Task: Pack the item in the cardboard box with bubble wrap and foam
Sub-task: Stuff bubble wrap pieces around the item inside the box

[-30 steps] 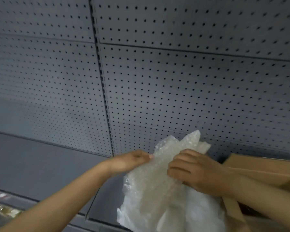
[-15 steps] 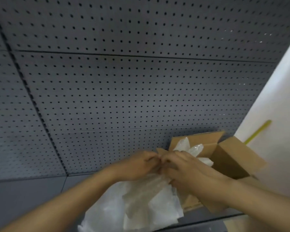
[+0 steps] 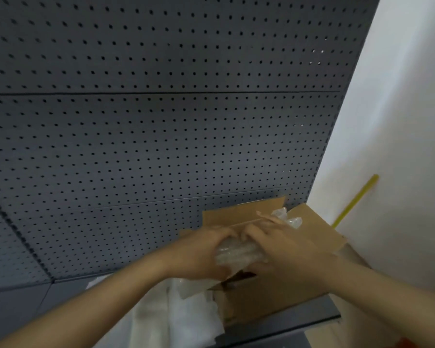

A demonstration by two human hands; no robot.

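- Bubble wrap (image 3: 236, 251) bundle is sitting right at the mouth of the cardboard box (image 3: 269, 295), squeezed between both hands. Whatever item is inside it, I can't see it through the plastic.
- Left hand (image 3: 199, 254) has its fingers curled over the left end of the bundle, right hand (image 3: 284, 252) is clamped over the right end, fingertips reaching toward the back flap.
- More loose wrap pokes up at the far side of the box, and a white sheet (image 3: 176, 320) trails out over the front left corner onto the shelf (image 3: 18, 315).
- Looks to me like they're mid-stuffing, so not done yet.
- What I'd worry about: that trailing sheet could get pinched under a flap or drag the bundle back out.
- Also the box sits close to the shelf's front edge, so a hard downward shove could tip or slide it off.
- Flaps stand open and floppy, easy to crush inward if the hands push crooked.
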